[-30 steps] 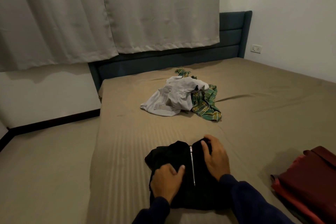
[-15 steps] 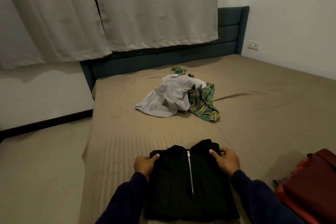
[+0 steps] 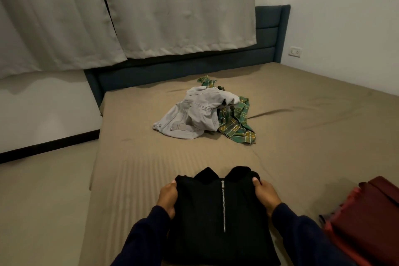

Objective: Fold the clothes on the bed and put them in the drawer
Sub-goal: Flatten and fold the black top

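Note:
A folded black zip sweater lies on the near part of the bed, collar away from me. My left hand grips its left edge, thumb on top. On the opposite edge my right hand holds it the same way. Farther up the bed sits an unfolded heap: a light grey garment on top of a green plaid shirt.
Folded dark red clothes lie at the bed's right near corner. A blue headboard and grey curtains stand behind. Floor runs along the bed's left side; a wall socket is at right.
Both hands moved from the top of the sweater out to its two side edges and now grip them. The sweater looks squared up and flatter than a second ago.

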`<move>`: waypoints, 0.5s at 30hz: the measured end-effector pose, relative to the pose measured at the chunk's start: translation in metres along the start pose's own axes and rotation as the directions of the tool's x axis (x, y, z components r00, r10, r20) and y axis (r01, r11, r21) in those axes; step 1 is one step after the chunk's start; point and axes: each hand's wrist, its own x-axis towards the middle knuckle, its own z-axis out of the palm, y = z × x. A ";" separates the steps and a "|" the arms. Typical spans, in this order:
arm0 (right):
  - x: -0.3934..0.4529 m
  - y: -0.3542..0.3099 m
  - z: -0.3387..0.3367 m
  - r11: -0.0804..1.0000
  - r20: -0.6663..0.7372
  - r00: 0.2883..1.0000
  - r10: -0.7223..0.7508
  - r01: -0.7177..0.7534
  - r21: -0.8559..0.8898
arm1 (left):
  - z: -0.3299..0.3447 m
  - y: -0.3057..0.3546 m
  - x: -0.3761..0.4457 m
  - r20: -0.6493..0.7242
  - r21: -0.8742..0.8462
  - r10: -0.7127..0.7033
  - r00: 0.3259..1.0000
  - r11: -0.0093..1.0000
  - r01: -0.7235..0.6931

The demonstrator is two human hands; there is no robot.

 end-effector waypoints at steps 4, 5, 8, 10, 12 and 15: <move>-0.009 0.000 -0.003 0.908 -0.223 0.942 -0.250 0.148 -0.393 | 0.008 0.005 0.003 -0.020 0.209 0.145 0.989 0.968 -0.138; -0.012 0.005 -0.001 0.859 -0.204 0.935 -0.290 0.160 -0.487 | 0.008 0.004 0.005 -0.028 0.266 0.197 0.980 0.947 -0.183; -0.019 0.019 0.003 0.654 -0.068 0.955 -0.288 0.144 -0.743 | 0.006 -0.004 0.009 -0.137 0.657 0.394 0.909 0.723 -0.214; -0.026 0.016 0.005 0.685 -0.110 0.947 -0.301 0.135 -0.715 | 0.007 -0.007 0.005 -0.224 0.872 0.456 0.861 0.488 -0.032; -0.030 0.014 0.007 0.762 -0.144 0.960 -0.240 0.094 -0.640 | 0.013 -0.005 -0.001 -0.311 0.845 0.347 0.885 0.526 0.091; -0.027 0.012 0.007 0.814 -0.069 0.997 -0.033 -0.013 -0.581 | 0.015 -0.003 -0.004 -0.233 0.702 0.143 0.962 0.710 0.064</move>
